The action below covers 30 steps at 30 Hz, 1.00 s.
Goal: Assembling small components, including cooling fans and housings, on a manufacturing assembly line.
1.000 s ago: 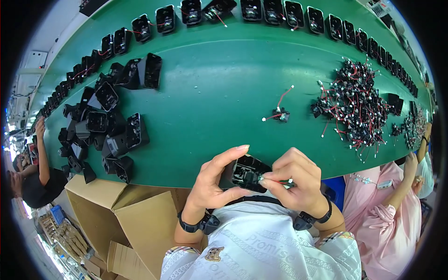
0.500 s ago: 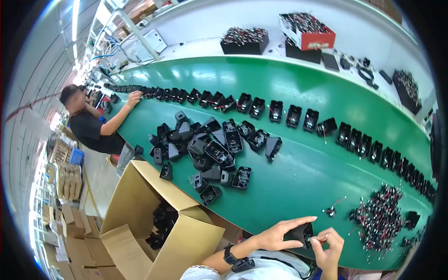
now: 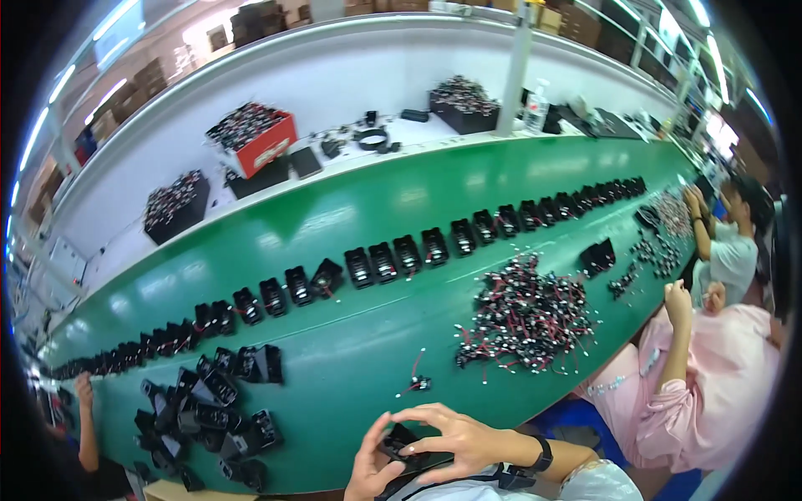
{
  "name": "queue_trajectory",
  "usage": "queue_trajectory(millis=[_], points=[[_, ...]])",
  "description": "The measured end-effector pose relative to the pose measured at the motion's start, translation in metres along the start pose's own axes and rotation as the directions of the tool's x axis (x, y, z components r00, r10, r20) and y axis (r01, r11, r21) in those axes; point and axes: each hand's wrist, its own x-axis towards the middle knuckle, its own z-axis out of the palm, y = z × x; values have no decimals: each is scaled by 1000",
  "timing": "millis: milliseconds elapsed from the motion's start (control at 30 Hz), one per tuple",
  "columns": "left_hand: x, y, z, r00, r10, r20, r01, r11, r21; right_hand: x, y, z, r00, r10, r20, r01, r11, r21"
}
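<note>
Near the front edge of the green bench, I hold a black plastic housing between both hands. My left hand grips it from the left, fingers and thumb curled round its end. From the right, my right hand arches over the housing, with its fingers bent onto it. The housing's inside is partly hidden by my fingers. Just beyond my hands lies one small black part with red wires. A large heap of similar wired parts spreads farther to the right.
Loose black housings are piled at the left. A long row of housings crosses the bench. Close on my right sits a co-worker in pink; another person works beyond. A red-and-white box stands on the back shelf.
The view has swung to the right, bringing the pink-clad co-worker in. My right hand has gone from pinching at the housing's opening to lying across it; my left still holds it.
</note>
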Motion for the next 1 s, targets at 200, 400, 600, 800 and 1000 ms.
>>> queue_trajectory(millis=[200, 400, 600, 800, 1000], points=[[14, 6, 19, 996, 29, -80, -34, 997, -62, -11, 14, 11, 1000, -17, 16, 18, 999, -28], [19, 17, 29, 994, -26, 104, 23, 999, 32, -8, 13, -15, 997, -47, 60, 57, 983, -176], [23, 2, 26, 999, -3, -34, 11, 973, 232, 5, 9, -160, 986, -36, -162, -73, 784, -617], [25, 4, 22, 999, -38, -12, 40, 949, 311, -40, 73, -318, 848, 212, -487, -522, 498, -693], [24, 1, 21, 998, -60, -9, 59, 948, 313, -92, 118, -359, 786, 440, -435, -593, 339, -730]])
